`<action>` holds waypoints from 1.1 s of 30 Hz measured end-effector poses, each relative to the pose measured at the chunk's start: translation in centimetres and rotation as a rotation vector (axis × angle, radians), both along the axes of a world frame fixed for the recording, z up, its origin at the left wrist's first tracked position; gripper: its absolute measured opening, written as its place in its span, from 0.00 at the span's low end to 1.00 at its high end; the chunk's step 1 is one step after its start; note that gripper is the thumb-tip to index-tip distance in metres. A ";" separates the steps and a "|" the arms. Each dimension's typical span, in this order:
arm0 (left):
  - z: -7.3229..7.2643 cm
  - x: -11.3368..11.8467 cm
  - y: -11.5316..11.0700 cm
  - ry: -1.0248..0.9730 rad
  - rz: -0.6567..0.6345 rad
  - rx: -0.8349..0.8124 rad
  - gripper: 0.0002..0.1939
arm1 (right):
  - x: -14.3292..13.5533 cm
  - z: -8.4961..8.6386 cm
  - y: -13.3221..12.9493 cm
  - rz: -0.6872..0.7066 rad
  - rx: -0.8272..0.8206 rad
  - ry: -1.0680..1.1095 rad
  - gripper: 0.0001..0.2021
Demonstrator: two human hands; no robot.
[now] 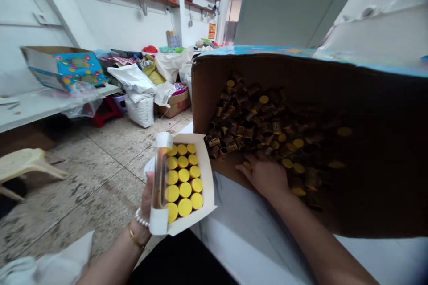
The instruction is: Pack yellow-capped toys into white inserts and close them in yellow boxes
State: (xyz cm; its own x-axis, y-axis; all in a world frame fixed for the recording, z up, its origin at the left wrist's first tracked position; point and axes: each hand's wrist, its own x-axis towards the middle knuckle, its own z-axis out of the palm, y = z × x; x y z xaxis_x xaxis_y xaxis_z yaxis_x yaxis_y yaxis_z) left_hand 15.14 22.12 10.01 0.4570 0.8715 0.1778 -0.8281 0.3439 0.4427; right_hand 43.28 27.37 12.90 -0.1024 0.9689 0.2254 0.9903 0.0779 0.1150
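Note:
My left hand (147, 198) is wrapped round the outer side of a small white display box (207, 173) with a clear window in its folded flap. Rows of small cylinders with round yellow ends (183, 175) stand packed upright in it. My right hand (267, 176) reaches into a large cardboard box (203, 93) lying with its open side toward me. A yellow-ended cylinder (247, 165) shows between its thumb and fingers, which are curled and partly hidden. Many loose brown cylinders (249, 133), some with yellow ends up, lie heaped beyond that hand.
A marbled white tabletop (230, 213) lies under the large box. To the left, a blue printed carton (78, 69) sits on a white table (30, 109). A white sack (139, 109), a red stool (109, 111) and a cream stool (30, 162) stand on the floor.

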 end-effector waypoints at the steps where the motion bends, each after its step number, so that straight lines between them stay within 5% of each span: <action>1: -0.1 0.0 0.0 0.007 0.006 0.025 0.27 | -0.2 -0.1 0.0 0.020 -0.009 -0.072 0.18; 8: -2.3 -1.3 0.1 0.053 0.035 0.066 0.18 | 0.9 0.6 0.7 0.016 -0.114 -0.163 0.15; 15: -2.2 -0.4 0.0 0.051 0.066 -0.021 0.25 | 1.2 0.6 1.1 -0.077 -0.155 -0.106 0.17; 19: -2.4 -0.4 0.0 0.050 0.110 -0.097 0.26 | 1.8 2.1 0.9 -0.097 -0.153 -0.074 0.17; 22: -2.7 -0.7 0.1 0.048 0.123 -0.109 0.25 | 1.3 4.1 -0.5 0.067 -0.108 0.113 0.18; 27: -3.6 -0.8 0.1 0.061 0.107 -0.114 0.25 | -2.8 6.1 -5.0 0.665 -0.165 0.668 0.16; 33: -3.9 -0.8 -0.4 -0.013 0.070 -0.063 0.27 | -5.2 5.7 -6.6 0.651 -0.425 0.648 0.20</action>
